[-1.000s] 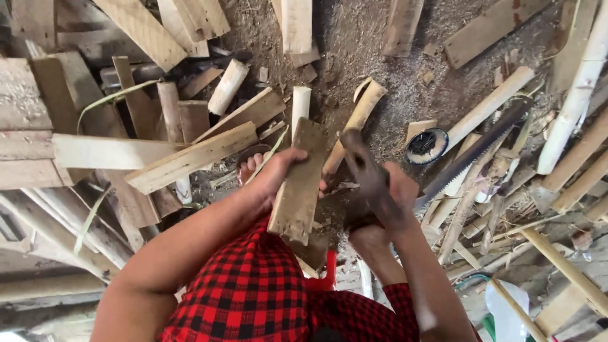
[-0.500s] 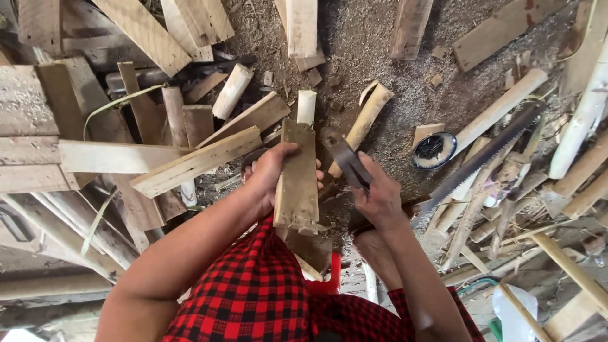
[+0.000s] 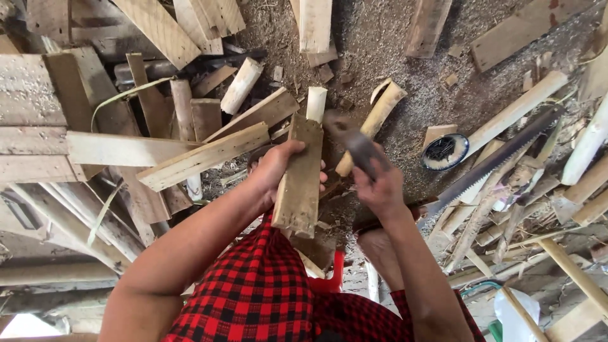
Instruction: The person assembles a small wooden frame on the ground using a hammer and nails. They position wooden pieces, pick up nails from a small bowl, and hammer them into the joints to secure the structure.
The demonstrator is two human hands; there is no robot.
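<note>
Your left hand [image 3: 278, 168] is wrapped around a flat, weathered wooden slat [image 3: 299, 180], fingers curled over its right edge, holding it upright and slightly tilted just in front of your red-and-black checked clothing [image 3: 259, 291]. The slat's upper end sits just below a pale cut bamboo stub [image 3: 315, 103] on the ground beyond it. Your right hand [image 3: 379, 187] is clenched on the handle of a dark-bladed chopping knife [image 3: 354, 144] – the blade is blurred, raised just to the right of the slat's top and angled toward it; whether it touches the wood you cannot tell.

Below and around you lies a sawdust-covered floor [image 3: 380, 57] strewn with offcuts. A long handsaw [image 3: 491, 164] with a toothed blade lies diagonally to the right of your right hand, near a small round dish [image 3: 444, 152] with a blue rim. A short split bamboo piece [image 3: 380, 117] rests just behind the knife. To your left, a pale plank [image 3: 202, 155] lies across a heap of boards – its end close to your left hand. More bamboo poles [image 3: 516, 114] are scattered on the right
</note>
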